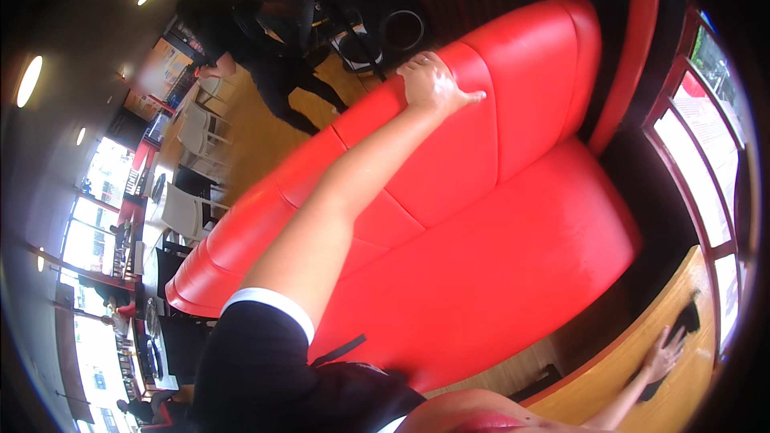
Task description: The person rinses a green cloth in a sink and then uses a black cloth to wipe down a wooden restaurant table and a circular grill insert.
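My left hand (430, 84) rests over the top edge of a red upholstered bench's backrest (445, 192), fingers hooked over it and thumb spread along its front. Below the backrest runs the red seat cushion (481, 276), with wet-looking or shiny streaks towards its far end. At the lower right, my right hand (665, 352) lies on a black cloth (686, 319) and presses it against a wooden tabletop (577, 388). The cloth shows on both sides of the hand; how the fingers hold it is partly unclear.
Behind the bench a person in dark clothes (258, 60) bends over on the wood floor (252, 126). White chairs (186, 210) line a long table at left. Framed windows (692, 162) stand beside the table at right. A round-topped black stool (359, 48) is behind the backrest.
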### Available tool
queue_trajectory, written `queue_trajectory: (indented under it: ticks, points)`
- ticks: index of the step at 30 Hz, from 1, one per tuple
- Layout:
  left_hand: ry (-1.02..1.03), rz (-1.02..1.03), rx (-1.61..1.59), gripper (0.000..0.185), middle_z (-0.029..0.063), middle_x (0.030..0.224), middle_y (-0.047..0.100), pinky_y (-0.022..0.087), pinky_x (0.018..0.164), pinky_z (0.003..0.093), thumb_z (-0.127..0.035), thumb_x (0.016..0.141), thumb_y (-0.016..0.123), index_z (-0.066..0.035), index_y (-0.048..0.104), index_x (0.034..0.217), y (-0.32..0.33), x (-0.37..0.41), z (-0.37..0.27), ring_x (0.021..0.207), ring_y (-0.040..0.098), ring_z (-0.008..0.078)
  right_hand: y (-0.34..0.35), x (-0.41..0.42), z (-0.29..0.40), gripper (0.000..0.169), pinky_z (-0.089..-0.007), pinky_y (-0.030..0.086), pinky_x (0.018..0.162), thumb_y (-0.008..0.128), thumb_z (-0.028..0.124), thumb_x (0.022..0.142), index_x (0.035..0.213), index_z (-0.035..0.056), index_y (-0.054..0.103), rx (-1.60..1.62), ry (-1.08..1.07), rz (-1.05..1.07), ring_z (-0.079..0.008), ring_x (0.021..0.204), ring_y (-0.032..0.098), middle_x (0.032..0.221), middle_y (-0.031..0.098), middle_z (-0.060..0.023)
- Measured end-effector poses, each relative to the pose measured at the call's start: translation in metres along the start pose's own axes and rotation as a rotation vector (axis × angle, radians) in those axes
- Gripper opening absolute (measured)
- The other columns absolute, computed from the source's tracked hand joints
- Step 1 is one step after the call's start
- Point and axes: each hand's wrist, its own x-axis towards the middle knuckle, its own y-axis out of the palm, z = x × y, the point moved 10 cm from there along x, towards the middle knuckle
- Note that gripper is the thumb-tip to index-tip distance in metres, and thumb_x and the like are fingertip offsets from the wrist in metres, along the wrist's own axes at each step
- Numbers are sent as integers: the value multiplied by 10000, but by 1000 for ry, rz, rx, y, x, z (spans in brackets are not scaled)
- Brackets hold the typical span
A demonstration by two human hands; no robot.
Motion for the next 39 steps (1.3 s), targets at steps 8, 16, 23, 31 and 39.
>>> queue_trajectory:
  ticks: [8,16,23,31,39]
  points:
    - [43,106,-328,1213,201,1347,482,365,1059,438,-783,587,679,82,353,1372,-8,-2,8,1261,467,306,-97,-165,62,599,-517,281,1115,396,562,965,1494,289,334,160,-174,7,-337,1411,302,1568,282,-64]
    - [503,28,-429,1192,103,1610,99,167,1172,532,-523,569,816,-313,155,1538,-12,-109,91,1474,141,297,-183,-367,58,551,-533,272,1106,490,415,956,1468,239,388,325,-168,70,-360,1407,298,1553,305,-97]
    - [298,40,-255,1067,104,1578,214,249,1126,558,-492,626,813,-334,241,1513,0,-254,294,1427,261,317,-241,-605,47,579,-551,248,1106,566,251,851,1416,205,445,450,-323,95,-397,1412,279,1534,324,-146]
    - [-207,98,-360,939,128,1338,546,331,1079,470,-667,649,730,-126,478,1375,38,-416,568,1279,468,283,-302,-745,55,580,-533,327,1029,504,389,872,1431,249,436,446,-443,10,-370,1332,392,1483,403,-147]
    - [-226,-38,-297,909,126,1319,560,322,1086,458,-728,701,631,-112,496,1356,53,-441,605,1233,505,281,-323,-801,43,601,-515,405,952,442,526,893,1446,292,427,352,-570,-222,-343,1253,506,1431,483,-148]
